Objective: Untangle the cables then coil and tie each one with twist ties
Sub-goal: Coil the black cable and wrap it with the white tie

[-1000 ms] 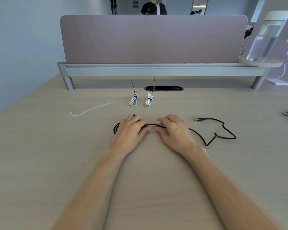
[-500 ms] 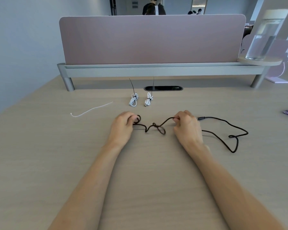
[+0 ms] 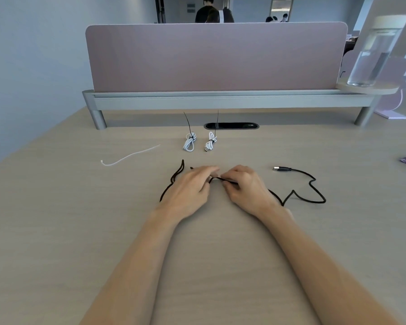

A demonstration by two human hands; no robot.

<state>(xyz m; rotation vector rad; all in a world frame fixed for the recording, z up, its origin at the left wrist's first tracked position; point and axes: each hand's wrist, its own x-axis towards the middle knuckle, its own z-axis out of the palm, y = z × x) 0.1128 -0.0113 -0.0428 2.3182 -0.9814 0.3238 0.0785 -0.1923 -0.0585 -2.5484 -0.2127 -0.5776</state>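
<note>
Coiling stage, seemingly: the black cable [image 3: 284, 169] is pinched in the right hand [image 3: 244, 186] mid tabletop [image 3: 80, 231]. The left hand [image 3: 190, 187] is blurred, so its grip can't be told. More slack needs to be gathered into loops next.

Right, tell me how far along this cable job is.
Done: two white cables sit coiled and tied near the back. In hand: the right hand pinches the black cable, the left hand lies over it, grip blurred. Left: coiling and tying it; a loose white tie lies at left.
</note>
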